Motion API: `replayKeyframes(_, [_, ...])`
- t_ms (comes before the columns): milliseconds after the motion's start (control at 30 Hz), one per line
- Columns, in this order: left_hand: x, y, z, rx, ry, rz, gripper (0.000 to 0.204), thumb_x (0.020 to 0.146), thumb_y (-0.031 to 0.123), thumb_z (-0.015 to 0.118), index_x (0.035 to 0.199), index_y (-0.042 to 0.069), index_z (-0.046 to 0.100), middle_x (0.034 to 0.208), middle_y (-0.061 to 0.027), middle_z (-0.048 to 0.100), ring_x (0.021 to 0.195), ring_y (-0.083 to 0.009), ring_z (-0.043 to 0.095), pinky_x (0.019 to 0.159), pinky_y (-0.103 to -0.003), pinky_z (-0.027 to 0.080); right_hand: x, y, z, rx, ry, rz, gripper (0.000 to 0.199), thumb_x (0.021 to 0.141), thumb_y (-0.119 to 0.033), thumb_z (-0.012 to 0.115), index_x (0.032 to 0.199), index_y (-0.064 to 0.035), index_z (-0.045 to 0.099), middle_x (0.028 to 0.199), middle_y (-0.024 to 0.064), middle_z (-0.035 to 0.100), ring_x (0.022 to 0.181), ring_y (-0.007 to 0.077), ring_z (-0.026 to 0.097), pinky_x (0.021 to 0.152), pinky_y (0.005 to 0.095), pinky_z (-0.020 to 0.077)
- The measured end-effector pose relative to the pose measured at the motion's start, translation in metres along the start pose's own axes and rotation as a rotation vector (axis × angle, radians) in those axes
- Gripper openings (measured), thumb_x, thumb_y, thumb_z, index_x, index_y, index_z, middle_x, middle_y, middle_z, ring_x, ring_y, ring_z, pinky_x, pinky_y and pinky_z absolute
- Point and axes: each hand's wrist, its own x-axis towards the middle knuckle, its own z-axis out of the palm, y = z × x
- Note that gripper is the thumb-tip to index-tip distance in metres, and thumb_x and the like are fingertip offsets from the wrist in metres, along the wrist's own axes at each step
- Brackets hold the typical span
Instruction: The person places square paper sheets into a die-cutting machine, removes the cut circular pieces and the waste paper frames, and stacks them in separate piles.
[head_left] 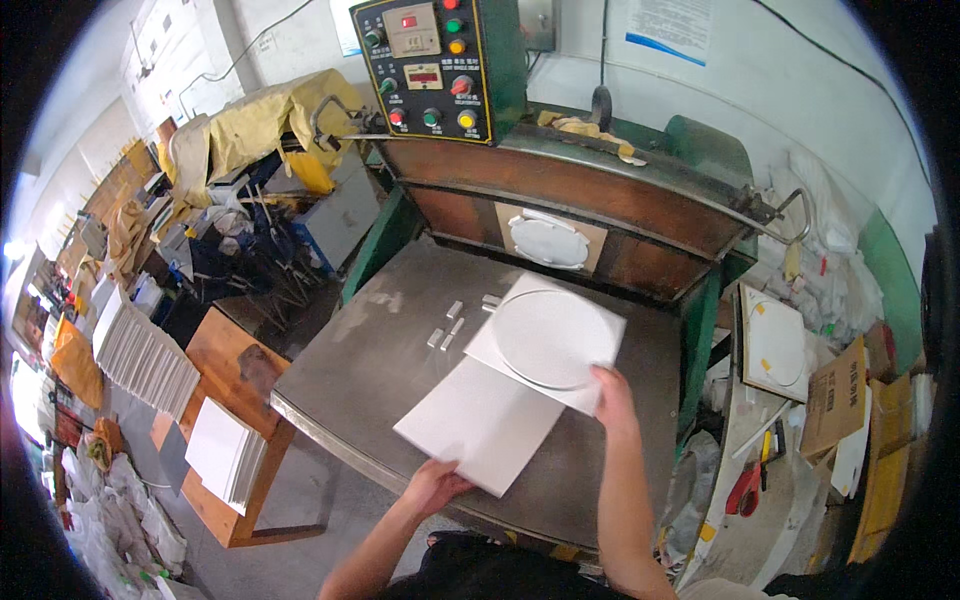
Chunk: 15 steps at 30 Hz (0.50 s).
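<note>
Two white square sheets overlap on the grey metal bed (370,330) of a press. The farther sheet (618,322) has a large round cut line enclosing a white disc (555,338). My right hand (613,398) pinches that sheet at its right corner. Nearer to me, a plain white sheet (480,420) lies partly beneath or against it; I cannot tell which. At its near left edge my left hand (436,486) grips it, thumb on top, with the other fingers partly hidden. Several small metal blocks (454,310) lie left of the sheets.
Behind the bed, the upper platen (460,215) carries a round white die (550,242). A control box (425,75) stands above. Stacked white sheets (225,450) rest on a wooden table (262,470) at left. Red-handled scissors (743,492) and a cardboard box (835,400) are at right.
</note>
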Motion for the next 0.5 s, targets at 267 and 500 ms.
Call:
replayKeyframes(267, [0.182, -0.003, 0.023, -0.050, 0.155, -0.020, 0.034, 0.099, 0.011, 0.038, 0.128, -0.007, 0.039, 0.123, -0.0231, 0.051, 0.113, -0.0355, 0.054, 0.098, -0.049, 0.049, -0.197, -0.044, -0.091, -0.030, 0.365, -0.208, 0.044, 0.084, -0.014, 0.061, 0.123, 0.0037, 0.052, 0.115, 0.0163, 0.061, 0.104, 0.0279, 0.061, 0.091, 0.0394, 0.0486])
replayKeyframes(500, [0.149, -0.015, 0.046, 0.825, 0.303, 0.400, 0.044, 0.089, 0.020, 0.058, 0.126, -0.001, 0.047, 0.121, -0.0195, 0.054, 0.115, -0.0340, 0.053, 0.098, -0.047, 0.045, -0.349, 0.046, -0.118, 0.027, 0.829, -0.266, 0.046, 0.078, -0.010, 0.059, 0.121, 0.0057, 0.051, 0.111, 0.0161, 0.062, 0.096, 0.0284, 0.062, 0.087, 0.0397, 0.0499])
